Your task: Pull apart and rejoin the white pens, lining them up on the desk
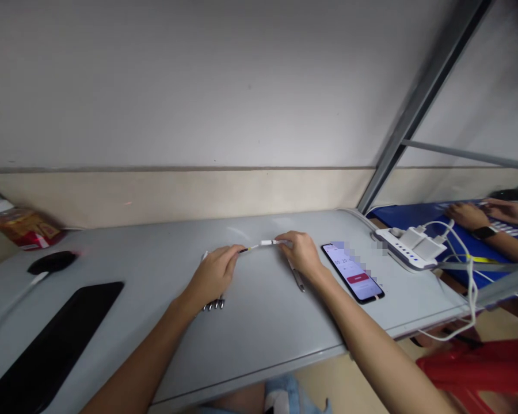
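Observation:
Above the middle of the grey desk, my left hand pinches a thin dark rod with a pale tip pointing right. My right hand holds a small white tube with a dark band, its end close to the rod's tip; whether they touch is too small to tell. Several metallic-tipped pens lie on the desk beneath my left hand, partly hidden by it. Another pen rests under my right hand, its upper part covered.
A lit phone and a power strip with plugs and white cables lie on the right of the desk. On the left are a black mat, a black oval device and a jar. Another person's hands are at a blue table.

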{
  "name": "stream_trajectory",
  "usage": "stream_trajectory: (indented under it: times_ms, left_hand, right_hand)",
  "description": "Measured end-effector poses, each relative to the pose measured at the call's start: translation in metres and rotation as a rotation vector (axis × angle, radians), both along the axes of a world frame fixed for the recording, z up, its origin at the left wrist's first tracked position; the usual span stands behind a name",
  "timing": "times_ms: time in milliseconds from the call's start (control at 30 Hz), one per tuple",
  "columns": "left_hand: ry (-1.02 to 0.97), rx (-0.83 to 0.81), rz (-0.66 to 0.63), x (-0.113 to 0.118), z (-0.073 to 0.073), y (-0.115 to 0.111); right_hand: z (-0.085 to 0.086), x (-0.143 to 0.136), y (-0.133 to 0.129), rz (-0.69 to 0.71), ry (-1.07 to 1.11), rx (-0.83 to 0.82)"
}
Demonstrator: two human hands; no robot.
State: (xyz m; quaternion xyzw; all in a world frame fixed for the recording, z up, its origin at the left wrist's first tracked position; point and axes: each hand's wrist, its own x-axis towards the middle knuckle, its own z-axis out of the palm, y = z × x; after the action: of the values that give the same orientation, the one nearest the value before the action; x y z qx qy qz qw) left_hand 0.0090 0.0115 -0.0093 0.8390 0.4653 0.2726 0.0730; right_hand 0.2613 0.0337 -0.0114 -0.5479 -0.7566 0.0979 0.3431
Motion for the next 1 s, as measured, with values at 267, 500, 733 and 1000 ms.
stream_trajectory:
  times_ms: [267,500,733,1000]
  left_hand:
    - [0.04,-0.022,0.035,0.003,0.002,-0.002]
    - [0.052,-0.022,0.039,0.006,0.001,-0.004]
    - [0.07,0.003,-0.012,0.007,-0.002,-0.004]
    - [0.084,0.054,-0.034,0.008,0.007,-0.007]
  right_hand:
    - [0.005,0.0,0.0,0.175,0.061,0.093]
    - [0.004,-0.009,-0.004,0.307,0.081,0.1]
    - [0.008,-0.015,-0.008,0.392,0.192,0.044]
    - [0.016,-0.017,-0.01,0.378,0.482,-0.291]
